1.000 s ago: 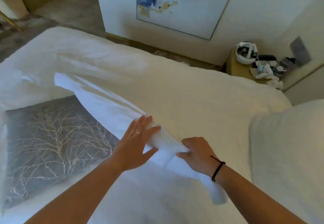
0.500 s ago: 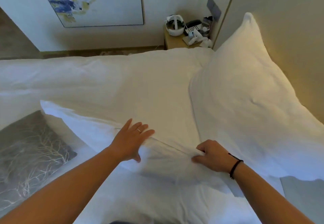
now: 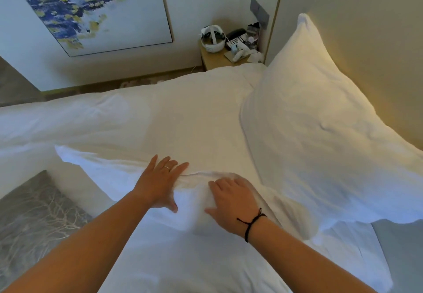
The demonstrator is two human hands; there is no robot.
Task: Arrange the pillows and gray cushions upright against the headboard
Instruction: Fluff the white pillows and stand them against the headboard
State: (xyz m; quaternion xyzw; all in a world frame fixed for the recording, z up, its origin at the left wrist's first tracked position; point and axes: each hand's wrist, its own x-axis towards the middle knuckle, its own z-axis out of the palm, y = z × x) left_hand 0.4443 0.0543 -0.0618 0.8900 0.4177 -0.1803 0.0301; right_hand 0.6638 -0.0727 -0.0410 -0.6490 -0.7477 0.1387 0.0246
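Observation:
A white pillow [image 3: 119, 173] lies in front of me on the bed, its top edge bunched under my hands. My left hand [image 3: 160, 182] rests flat on it with fingers spread. My right hand [image 3: 231, 198] presses on the same pillow just to the right, fingers apart. A second white pillow [image 3: 309, 114] leans upright against the beige headboard [image 3: 366, 40] on the right. A gray cushion [image 3: 34, 219] with a pale branch pattern lies flat at the lower left. Another gray cushion's corner [image 3: 402, 247] shows at the lower right.
The white duvet [image 3: 171, 114] covers the bed beyond the pillow. A wooden nightstand [image 3: 217, 60] with a white headset, a phone and small items stands past the bed's far corner. A blue and yellow painting [image 3: 87, 11] hangs on the wall.
My view has swung right toward the headboard. My right hand let go of the pinched pillow edge and now lies flat on the pillow, closer to my left hand.

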